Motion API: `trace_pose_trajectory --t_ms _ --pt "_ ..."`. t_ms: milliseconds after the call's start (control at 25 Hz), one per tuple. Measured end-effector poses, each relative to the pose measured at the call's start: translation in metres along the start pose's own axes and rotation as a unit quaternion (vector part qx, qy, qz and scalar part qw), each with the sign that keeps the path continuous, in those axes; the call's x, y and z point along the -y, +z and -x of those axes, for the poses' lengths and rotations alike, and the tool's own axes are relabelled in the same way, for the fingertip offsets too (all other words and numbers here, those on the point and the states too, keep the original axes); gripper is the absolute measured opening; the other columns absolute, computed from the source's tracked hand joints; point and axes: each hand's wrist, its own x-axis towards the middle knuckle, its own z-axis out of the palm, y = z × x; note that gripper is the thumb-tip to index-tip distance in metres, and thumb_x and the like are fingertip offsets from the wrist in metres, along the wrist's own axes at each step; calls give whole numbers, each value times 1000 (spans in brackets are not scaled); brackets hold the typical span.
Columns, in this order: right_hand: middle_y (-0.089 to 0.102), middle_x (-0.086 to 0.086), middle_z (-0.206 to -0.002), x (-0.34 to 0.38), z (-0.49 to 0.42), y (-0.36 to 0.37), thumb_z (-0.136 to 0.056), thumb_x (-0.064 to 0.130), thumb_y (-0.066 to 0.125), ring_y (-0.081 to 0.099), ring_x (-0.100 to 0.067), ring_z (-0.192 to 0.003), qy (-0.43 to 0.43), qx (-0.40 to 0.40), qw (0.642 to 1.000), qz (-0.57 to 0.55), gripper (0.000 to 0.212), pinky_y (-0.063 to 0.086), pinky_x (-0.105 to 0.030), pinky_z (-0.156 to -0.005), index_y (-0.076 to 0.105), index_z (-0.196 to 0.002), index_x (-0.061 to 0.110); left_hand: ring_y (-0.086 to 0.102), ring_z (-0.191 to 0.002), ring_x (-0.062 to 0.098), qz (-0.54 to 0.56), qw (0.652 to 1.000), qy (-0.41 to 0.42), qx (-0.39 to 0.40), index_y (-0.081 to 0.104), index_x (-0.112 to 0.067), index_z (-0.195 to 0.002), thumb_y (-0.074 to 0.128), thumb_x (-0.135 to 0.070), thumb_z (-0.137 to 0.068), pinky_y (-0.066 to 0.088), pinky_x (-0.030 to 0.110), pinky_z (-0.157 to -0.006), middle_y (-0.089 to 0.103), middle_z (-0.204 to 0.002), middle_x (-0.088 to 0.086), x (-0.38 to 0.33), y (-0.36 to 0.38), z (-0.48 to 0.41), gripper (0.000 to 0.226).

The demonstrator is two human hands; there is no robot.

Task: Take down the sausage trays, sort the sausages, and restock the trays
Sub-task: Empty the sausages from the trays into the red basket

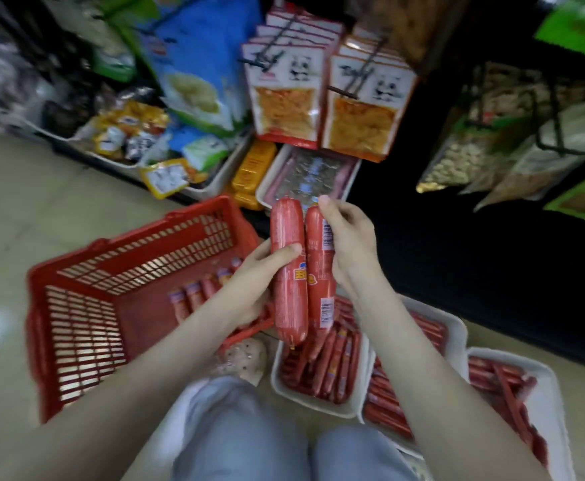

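in the head view, a person crouches on a beige tiled floor (41, 210) in a shop aisle, knees in pale blue trousers (232, 428) at the bottom edge. the left hand (249, 279) grips a thick red sausage (289, 300) round its middle, thumb laid across the front and fingers curled behind. the right hand (350, 244) holds a second thick sausage (317, 300) by its upper half, fingers curled round its right side. the two sausages stand upright, side by side and touching, above the near white tray (280, 387), which is packed with thin red sausages (329, 369). just right of it lie a middle white tray (459, 331) and an outer white tray (547, 380), both also holding thin red sausages. to the left sits a red shopping basket (86, 341) with a few small sausages (197, 296) on its bottom. beyond the hands, a shelf tray (273, 175) holds silvery packs, too blurred to name. panda snack packs (284, 98) hang from pegs above it.
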Motion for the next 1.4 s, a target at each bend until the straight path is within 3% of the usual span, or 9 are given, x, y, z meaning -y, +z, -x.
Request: trace_pose_trajectory --t_ms 80,320,560,680,800,1040,1240,1320,1400 --pt "69 -8 -101 -8 7 43 -74 42 74 67 -23 -93 -26 53 995 77 37 54 -44 -89 66 -100 16 69 -90 20 30 999 11 -28 63 -22 -111 66 -30 -77 56 37 -78 73 -99 3 -15 -33 17 35" --pt "68 -9 -108 -45 10 129 -86 16 66 67 -27 -97 -18 259 942 211 31 55 -47 -86 58 -115 25 70 -93 20 44 997 18 -68 62 -27 -114 64 -33 -81 55 36 -74 72 -103 3 -39 -128 54 34" --pt "66 1 -101 -142 -34 164 -82 26 69 65 -19 -92 0 193 899 394 36 54 -42 -87 56 -115 23 70 -94 23 19 978 -48 -201 61 -26 -115 73 -35 -79 55 44 -86 72 -103 3 14 -235 34 39" --pt "63 -6 -101 -198 -59 166 -87 21 66 62 -23 -91 3 200 840 504 46 48 -33 -84 49 -128 9 69 -88 25 -28 946 -106 -305 58 -24 -112 77 -48 -64 56 46 -84 71 -99 4 65 -286 4 56" --pt "56 -17 -123 -250 -87 164 -90 25 61 55 -31 -111 5 215 771 599 54 42 -32 -91 40 -136 4 67 -90 26 -82 916 -176 -351 52 -20 -119 77 -54 -59 55 44 -85 67 -102 4 114 -310 -31 73" --pt "20 -20 -152 -302 -132 135 -95 16 54 24 -33 -139 19 198 673 712 71 24 -36 -112 10 -149 2 59 -107 30 -193 898 -207 -338 48 -17 -127 69 -50 -77 47 33 -91 62 -118 10 167 -289 -96 64" --pt "-20 -8 -157 -308 -128 110 -89 9 56 -13 -26 -145 -76 312 428 844 90 0 -39 -118 -8 -151 20 52 -116 34 -281 909 -194 -238 38 -13 -137 67 -33 -83 41 32 -94 52 -131 18 191 -248 -128 64" --pt "-27 -8 -155 -306 -125 109 -86 2 57 -19 -25 -144 -41 314 425 848 94 -2 -37 -119 -10 -151 18 52 -116 35 -313 915 -158 -199 35 -14 -142 60 -26 -88 40 30 -94 50 -132 20 188 -240 -129 60" --pt "-28 -7 -155 -302 -123 111 -83 -6 54 -19 -23 -144 -5 285 476 832 100 1 -34 -119 -17 -150 16 54 -114 33 -334 920 -124 -162 22 -18 -149 52 -18 -91 41 29 -91 52 -131 18 182 -238 -125 66"
